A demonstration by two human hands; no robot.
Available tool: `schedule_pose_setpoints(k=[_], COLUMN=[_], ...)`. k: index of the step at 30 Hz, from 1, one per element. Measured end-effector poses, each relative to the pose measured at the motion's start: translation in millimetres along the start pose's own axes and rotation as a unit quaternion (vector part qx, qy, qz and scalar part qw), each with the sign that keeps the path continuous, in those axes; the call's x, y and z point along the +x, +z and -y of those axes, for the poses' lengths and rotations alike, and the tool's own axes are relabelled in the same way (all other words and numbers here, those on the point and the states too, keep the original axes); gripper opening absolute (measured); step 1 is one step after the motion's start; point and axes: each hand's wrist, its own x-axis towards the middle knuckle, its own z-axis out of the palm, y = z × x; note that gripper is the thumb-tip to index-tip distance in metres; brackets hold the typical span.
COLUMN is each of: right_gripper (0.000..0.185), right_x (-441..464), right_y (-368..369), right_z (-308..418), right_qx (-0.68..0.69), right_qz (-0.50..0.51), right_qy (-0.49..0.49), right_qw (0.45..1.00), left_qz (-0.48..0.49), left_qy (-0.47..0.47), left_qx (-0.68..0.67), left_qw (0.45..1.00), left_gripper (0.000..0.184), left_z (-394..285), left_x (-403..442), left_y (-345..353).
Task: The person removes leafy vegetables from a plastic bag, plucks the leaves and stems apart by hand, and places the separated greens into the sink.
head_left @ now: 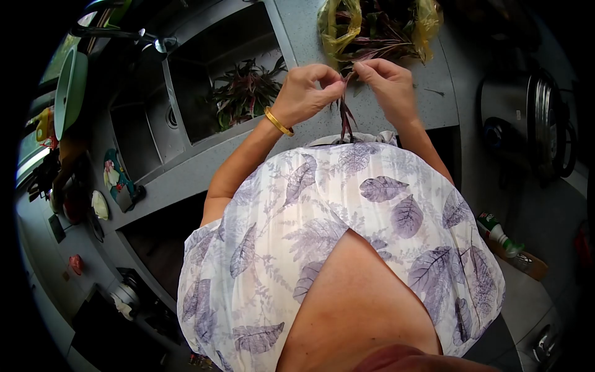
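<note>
A dark purple-red leafy sprig hangs leaves-down between my hands at the counter's front edge. My left hand, with a gold bangle at its wrist, pinches it near the top. Close beside, my right hand has thumb and forefinger closed on the stem end. Just beyond my hands, a yellow plastic bag lies open, with more purple-green leafy stems in it. To the left, a pile of similar leaves lies in the larger sink basin.
A faucet reaches over the sink from the left. Farther left is a pale green basin by the window. A dark, shiny appliance stands at the right. A bottle with a green cap is lower right.
</note>
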Motion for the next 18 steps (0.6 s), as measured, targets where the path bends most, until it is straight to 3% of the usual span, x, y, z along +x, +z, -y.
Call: schedule_pose_setpoints(k=[7, 10, 13, 17, 18], right_gripper=[0.013, 0.011, 0.014, 0.013, 0.009], right_x=[-3, -5, 2, 16, 17], right_y=[12, 24, 25, 35, 37], right_z=[-2, 3, 2, -8, -5], right_qx=[-0.139, -0.222, -0.205, -0.287, -0.315], right_qz=[-0.01, -0.04, -0.093, -0.019, -0.006], right_qy=[-0.094, -0.196, -0.229, -0.32, -0.321], right_qw=[0.986, 0.954, 0.947, 0.903, 0.893], left_qz=[-0.049, -0.057, -0.143, -0.091, -0.091], left_qy=[-0.006, -0.138, -0.168, -0.134, -0.125], left_qx=[0.011, -0.148, -0.209, -0.21, -0.308], left_qw=[0.999, 0.978, 0.953, 0.964, 0.939], left_gripper=[0.015, 0.012, 0.011, 0.011, 0.012], left_z=[10, 9, 19, 26, 18], left_x=[-4, -7, -2, -1, 1], left_y=[1, -1, -11, -22, -17])
